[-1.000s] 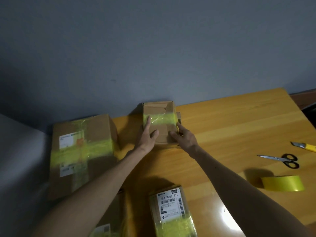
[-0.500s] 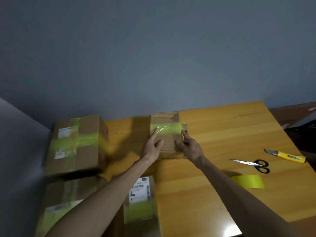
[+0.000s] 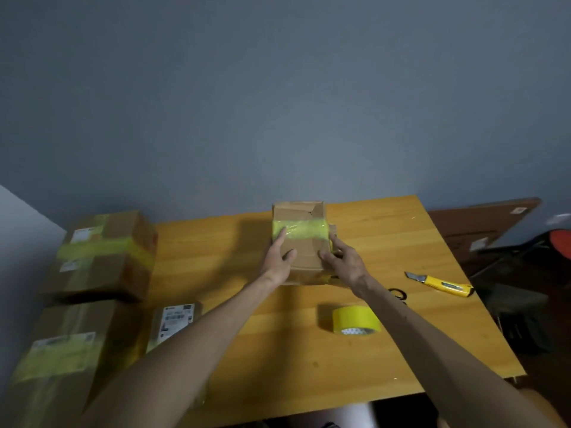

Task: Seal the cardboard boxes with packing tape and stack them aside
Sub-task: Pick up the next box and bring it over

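A small brown cardboard box [image 3: 304,257] with a band of yellow tape across its top sat at the far middle of the wooden worktop [image 3: 386,236], close to the grey wall. The left hand [image 3: 278,261] lay flat on the lid, fingers straight, the forefinger reaching onto the tape band. The right hand [image 3: 343,261] gripped the box's right edge, thumb on top and fingers curled down the side. Nearer, a yellow roll of packing tape [image 3: 355,319] lay apart from the box; a yellow utility knife [image 3: 441,284] lay to the right. Black-handled scissors [image 3: 398,293] showed partly behind the right forearm. Larger taped cardboard boxes [image 3: 105,254] stood at the left.
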